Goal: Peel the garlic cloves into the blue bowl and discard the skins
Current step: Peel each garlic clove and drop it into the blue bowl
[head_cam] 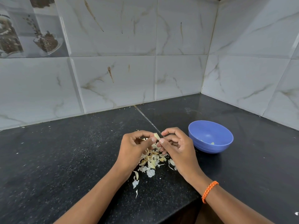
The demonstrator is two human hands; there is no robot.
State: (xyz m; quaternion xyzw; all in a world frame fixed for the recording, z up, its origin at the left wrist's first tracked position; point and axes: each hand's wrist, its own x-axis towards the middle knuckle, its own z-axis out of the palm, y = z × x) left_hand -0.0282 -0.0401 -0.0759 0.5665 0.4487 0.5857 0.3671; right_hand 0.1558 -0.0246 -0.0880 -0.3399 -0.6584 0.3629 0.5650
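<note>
Both hands (135, 147) (176, 147) pinch garlic clove (156, 136) above skins (152, 160).

Kitchen corner: fixtures and wear
Black speckled counter (64, 159) with 1 seam; marbled grey wall tiles (178, 75); 1 printed decor tile (29, 26) upper left; orange braided wristband (209, 191).

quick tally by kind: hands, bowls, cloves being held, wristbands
hands: 2, left hand and right hand
blue bowl: 1
garlic clove held between both hands: 1
orange wristband: 1
total: 5
</note>
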